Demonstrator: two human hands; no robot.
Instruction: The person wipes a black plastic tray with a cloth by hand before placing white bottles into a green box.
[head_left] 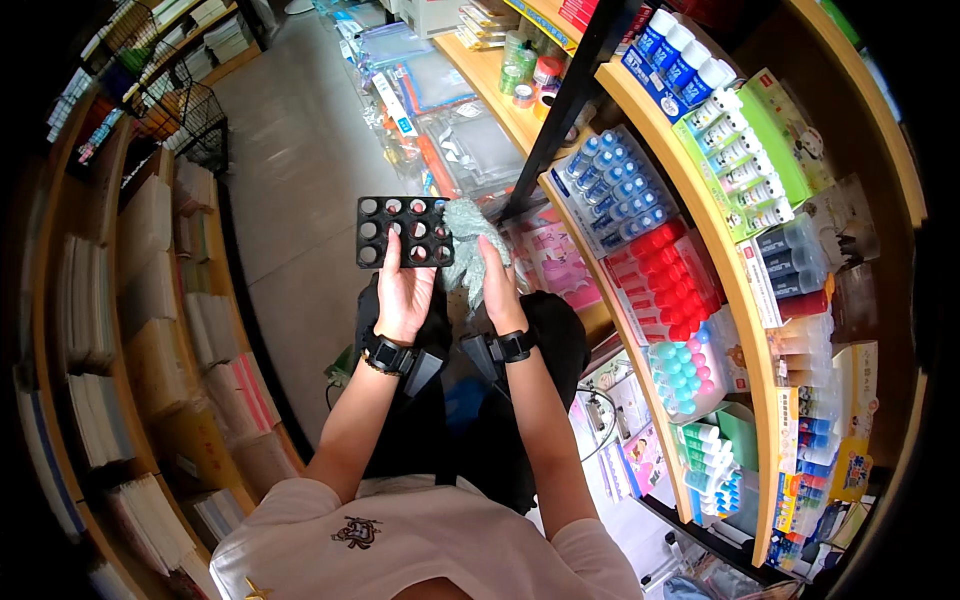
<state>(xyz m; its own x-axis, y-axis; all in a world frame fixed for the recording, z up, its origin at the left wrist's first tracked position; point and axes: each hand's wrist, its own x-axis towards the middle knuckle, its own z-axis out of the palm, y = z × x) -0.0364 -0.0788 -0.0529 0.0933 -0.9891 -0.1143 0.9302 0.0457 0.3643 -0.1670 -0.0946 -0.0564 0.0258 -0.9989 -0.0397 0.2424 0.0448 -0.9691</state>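
Twelve round cells form the black tray, contents unclear, held above the floor; display box holds blue-capped bottles; left hand fingers closed on tray edge; right hand fingers closed on grey cloth beside it

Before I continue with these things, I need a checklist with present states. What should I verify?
1. Left hand grips the black rectangular tray with round holes: ok.
2. Right hand holds the grey-green rumpled cloth: ok.
3. Cloth reaches the tray's right edge: ok.
4. Tray free of dust: cannot tell, too small.
5. Hands apart from the red-capped plastic containers on the curved-looking wooden shelf: ok.
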